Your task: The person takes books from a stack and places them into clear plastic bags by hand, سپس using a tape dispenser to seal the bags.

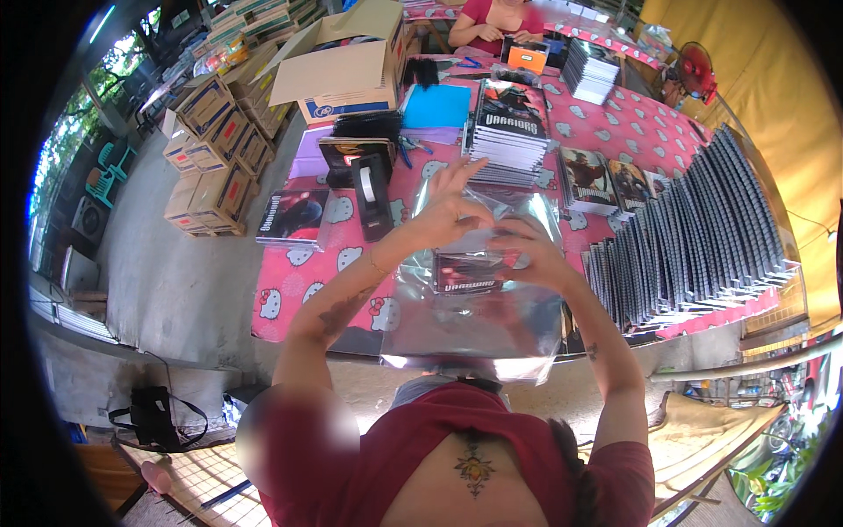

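A dark, red-toned printed booklet [467,274] lies in front of me on clear plastic sheeting [439,329]. My left hand [450,211] is above the booklet's far edge, thumb and forefinger bent together in a pinch, the other fingers raised and spread. Facing it, my right hand [533,253] curls at the booklet's right end, with its fingertips drawn in close to the left hand's. Glare on the plastic hides what is between the fingertips. Left of my left forearm lies a black tape dispenser [373,198].
A stack of booklets [509,132] stands beyond my hands. Right of it are smaller booklet piles [587,180] and a long row of spiral-bound notebooks [694,228]. At left lie wrapped booklets [294,217]; behind, an open carton [342,79]. Across the table, a person [500,26] handles items.
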